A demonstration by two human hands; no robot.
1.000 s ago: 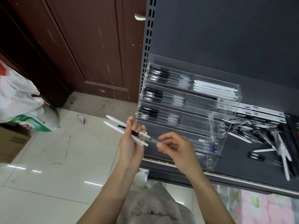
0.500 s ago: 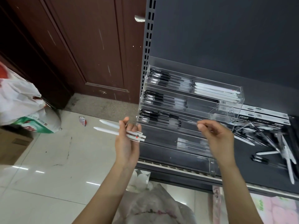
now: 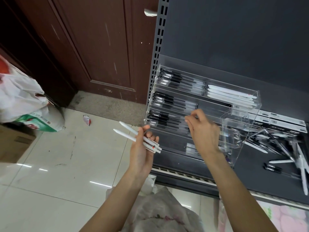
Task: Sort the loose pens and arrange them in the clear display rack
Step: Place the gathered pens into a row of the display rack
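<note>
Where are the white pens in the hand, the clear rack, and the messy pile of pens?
white pens point(image 3: 129, 133), head view, on the bare barrel beyond the left hand's grip.
clear rack point(image 3: 240, 124), head view, on its right side wall.
pile of pens point(image 3: 284, 144), head view, middle of the heap on the shelf.

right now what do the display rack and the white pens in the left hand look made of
Display rack: clear, glossy acrylic or similar plastic; pens show through its walls and edges glint. White pens in the left hand: likely matte plastic, opaque with no shine.
</note>
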